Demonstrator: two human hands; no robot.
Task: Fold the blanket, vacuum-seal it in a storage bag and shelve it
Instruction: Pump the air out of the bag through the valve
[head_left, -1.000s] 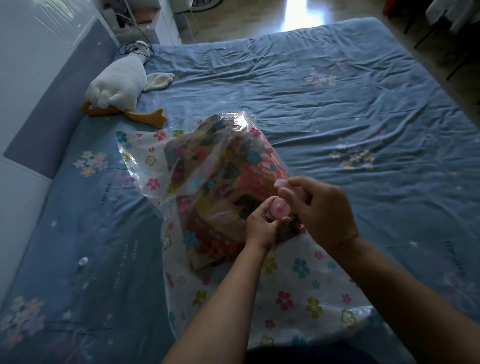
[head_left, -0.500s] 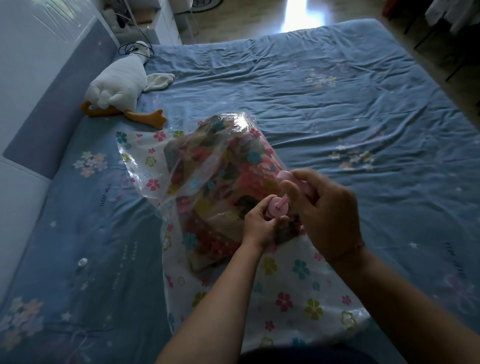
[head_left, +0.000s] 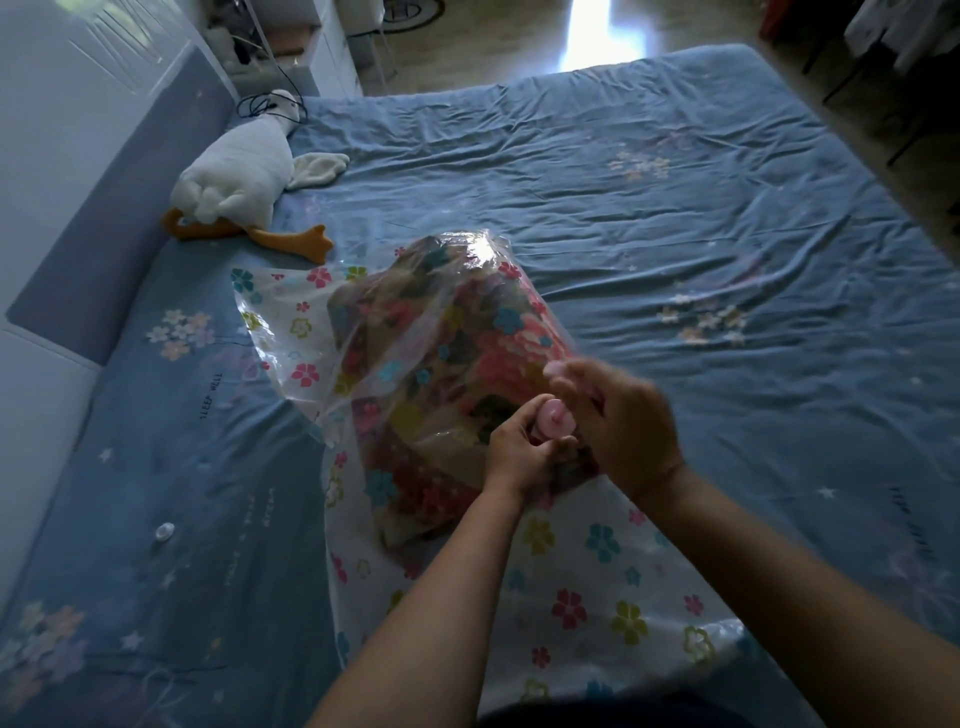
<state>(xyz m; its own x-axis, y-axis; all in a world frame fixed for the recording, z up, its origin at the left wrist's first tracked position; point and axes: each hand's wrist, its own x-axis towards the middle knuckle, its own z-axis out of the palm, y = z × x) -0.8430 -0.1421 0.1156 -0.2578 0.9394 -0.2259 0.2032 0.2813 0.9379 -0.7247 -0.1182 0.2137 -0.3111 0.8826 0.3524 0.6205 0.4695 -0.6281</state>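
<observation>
On the bed (head_left: 130, 441), the folded blanket (head_left: 426, 374) sits soft and bulky inside its slippery storage bag (head_left: 597, 597). Your left hand (head_left: 519, 460) pinches the stiff pink valve (head_left: 556, 425), likely the firmest hold; your right hand (head_left: 626, 426), blurred, curls round a pink cap (head_left: 555, 370).

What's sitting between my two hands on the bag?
In the head view, a pink valve on the storage bag, between left hand and right hand.
</observation>
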